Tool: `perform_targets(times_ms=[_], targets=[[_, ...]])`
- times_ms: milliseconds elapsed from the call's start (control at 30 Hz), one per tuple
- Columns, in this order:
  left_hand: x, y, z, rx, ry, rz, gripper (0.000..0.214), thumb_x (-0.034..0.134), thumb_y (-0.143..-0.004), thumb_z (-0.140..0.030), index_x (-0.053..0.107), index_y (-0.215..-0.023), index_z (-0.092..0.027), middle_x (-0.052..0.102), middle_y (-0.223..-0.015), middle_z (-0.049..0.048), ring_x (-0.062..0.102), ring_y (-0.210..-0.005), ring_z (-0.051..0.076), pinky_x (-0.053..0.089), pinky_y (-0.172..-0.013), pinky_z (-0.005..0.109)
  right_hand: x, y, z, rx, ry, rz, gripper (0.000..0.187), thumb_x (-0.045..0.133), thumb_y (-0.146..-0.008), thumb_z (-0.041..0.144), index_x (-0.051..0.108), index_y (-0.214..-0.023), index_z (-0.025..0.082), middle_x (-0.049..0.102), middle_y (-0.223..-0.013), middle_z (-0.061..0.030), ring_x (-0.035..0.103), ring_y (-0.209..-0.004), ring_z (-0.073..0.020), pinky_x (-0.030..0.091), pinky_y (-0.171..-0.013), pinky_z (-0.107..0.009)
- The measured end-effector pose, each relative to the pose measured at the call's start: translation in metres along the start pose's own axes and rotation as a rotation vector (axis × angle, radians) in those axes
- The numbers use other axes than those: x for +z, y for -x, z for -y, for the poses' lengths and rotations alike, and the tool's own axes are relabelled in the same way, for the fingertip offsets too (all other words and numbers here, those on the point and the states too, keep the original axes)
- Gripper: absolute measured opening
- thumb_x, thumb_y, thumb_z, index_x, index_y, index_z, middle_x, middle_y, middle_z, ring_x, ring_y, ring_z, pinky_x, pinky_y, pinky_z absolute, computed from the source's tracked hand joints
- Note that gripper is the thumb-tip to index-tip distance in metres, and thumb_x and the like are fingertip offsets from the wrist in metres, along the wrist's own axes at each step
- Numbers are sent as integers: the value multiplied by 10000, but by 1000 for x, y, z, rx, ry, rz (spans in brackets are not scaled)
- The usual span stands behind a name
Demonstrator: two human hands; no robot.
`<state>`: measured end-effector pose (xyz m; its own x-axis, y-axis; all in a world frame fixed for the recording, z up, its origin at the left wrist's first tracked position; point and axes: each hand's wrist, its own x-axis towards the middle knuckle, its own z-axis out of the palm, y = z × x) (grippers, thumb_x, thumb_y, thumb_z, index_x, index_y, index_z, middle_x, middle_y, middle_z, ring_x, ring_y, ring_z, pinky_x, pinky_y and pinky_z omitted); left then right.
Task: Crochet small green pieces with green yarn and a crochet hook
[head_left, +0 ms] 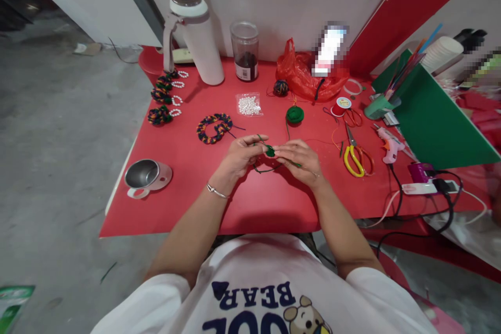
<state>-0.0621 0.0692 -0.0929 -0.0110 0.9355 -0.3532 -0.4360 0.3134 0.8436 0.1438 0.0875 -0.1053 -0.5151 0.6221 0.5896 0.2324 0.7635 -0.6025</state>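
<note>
Both hands meet over the middle of the red table point(164, 209). My left hand point(239, 155), a thin bracelet at its wrist, pinches a small green cord knot point(270, 151). My right hand point(299, 160) pinches the same green cord from the other side. A loop of the cord hangs below the fingers to the table. Just beyond the hands lies a coil of green cord point(295, 114). A multicoloured braided ring point(214, 128) lies to the far left of the hands.
A white flask point(193, 26), a glass jar point(245, 51), a red plastic bag point(303, 74) and a bag of white beads point(249, 105) stand at the back. Yellow scissors point(354, 157), a glue gun point(388, 144) and cables lie right. A steel cup point(141, 173) sits left.
</note>
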Motion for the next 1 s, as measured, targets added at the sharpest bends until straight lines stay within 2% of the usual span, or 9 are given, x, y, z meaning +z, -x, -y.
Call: perform_targets(times_ms=[233,400,567,800,1000], targets=[[-6,-5,-1,17,-68,-28,391,879,-480,-188,793,-857,-129,685,-652,36,379,-431,39,196,-433,216,-2,-3,6,24,-13,-12,132,683,-973,307,793,-1036,344,837,-1066,-17,777,-948,-210,578,-916,-471],[-6,-4,-2,8,-76,-13,386,875,-468,-182,795,-841,-126,648,-605,20,428,-448,57,211,-427,200,-5,-2,8,10,-16,-45,151,673,-971,273,790,-1041,337,838,-1034,-13,766,-917,-209,578,-894,-459],[-4,0,-6,17,-86,29,388,876,-478,-178,801,-853,-115,672,-653,26,512,-488,74,288,-429,187,-9,-2,12,39,-63,-65,135,672,-966,259,791,-1020,291,836,-983,-28,740,-891,-202,582,-871,-434],[-4,1,-5,69,-57,99,367,883,-529,-173,816,-886,-128,640,-654,0,506,-480,62,330,-422,184,-13,1,16,249,-260,-111,123,697,-957,322,809,-999,291,808,-929,-36,707,-882,-196,577,-830,-387],[-1,4,0,58,15,150,390,911,-558,-180,823,-937,-149,643,-707,-6,464,-474,33,283,-420,174,-2,8,6,457,-555,-196,107,751,-920,364,816,-984,310,815,-960,-7,741,-891,-178,579,-809,-328]])
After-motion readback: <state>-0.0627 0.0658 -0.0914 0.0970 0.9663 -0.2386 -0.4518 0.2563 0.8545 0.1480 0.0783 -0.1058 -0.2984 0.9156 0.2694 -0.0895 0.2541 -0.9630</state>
